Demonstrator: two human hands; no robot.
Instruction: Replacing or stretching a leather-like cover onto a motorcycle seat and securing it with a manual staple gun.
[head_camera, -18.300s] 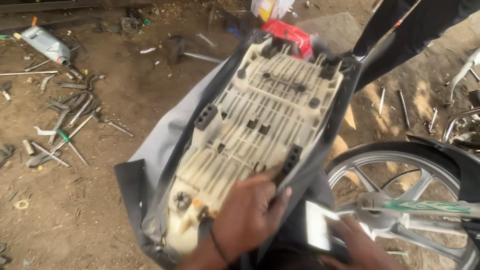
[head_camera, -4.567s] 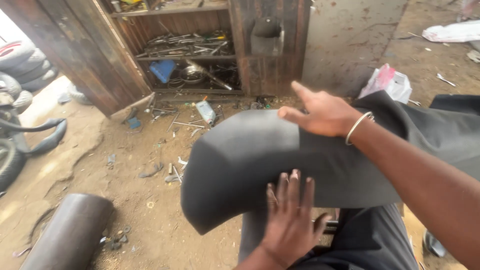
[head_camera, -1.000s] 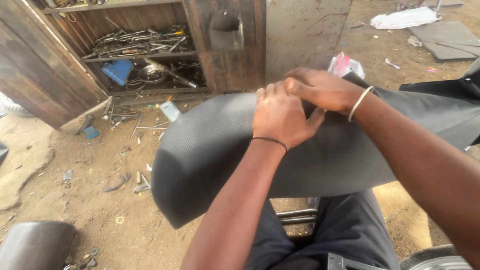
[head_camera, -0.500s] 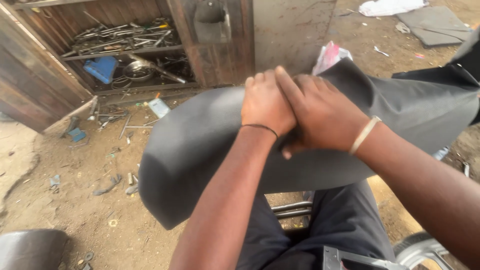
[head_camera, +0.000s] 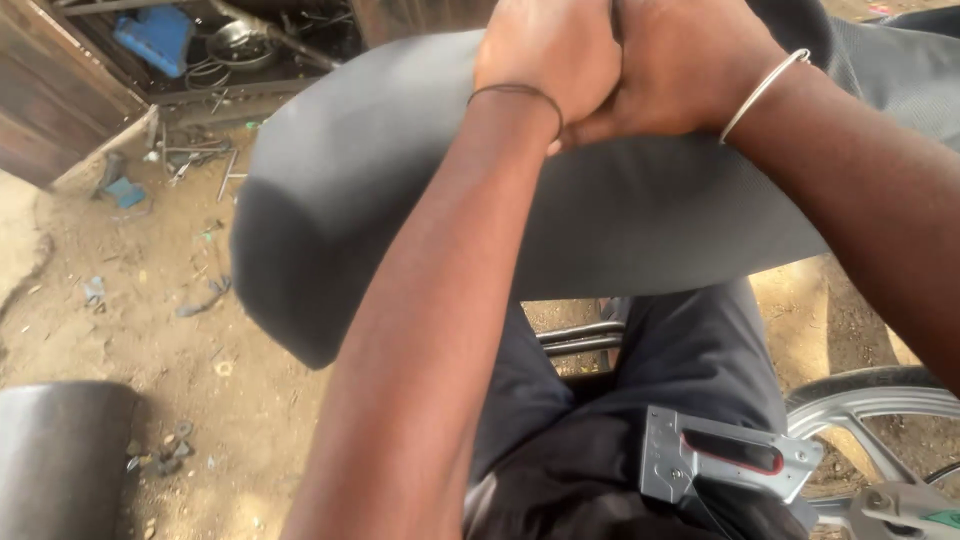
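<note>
Both hands are pressed together at the top of the view, on the far upper edge of the seat (head_camera: 420, 190); the left hand (head_camera: 545, 55) is clenched into a fist, a thin dark band round its wrist; the right hand (head_camera: 690, 60) is wrapped against it, a silver bangle (head_camera: 765, 90) on the wrist; whether either one pinches the cover itself I cannot tell, since the fingers are hidden behind the knuckles. The seat lies across the person's lap, dark grey and smooth, its rounded end sticking out to the left over the dirt ground (head_camera: 130, 290).

On the lap below the seat rests a metal stapler (head_camera: 725, 460) with a red-edged slot, touching the dark trousers; just beside it, lower right, a wheel (head_camera: 870, 395) with its tyre. At lower left stands a dark cylinder (head_camera: 60, 460); at upper left a wooden cabinet (head_camera: 50, 110) holds a blue box (head_camera: 155, 35) and tangled metal parts; scraps lie on the ground before it.
</note>
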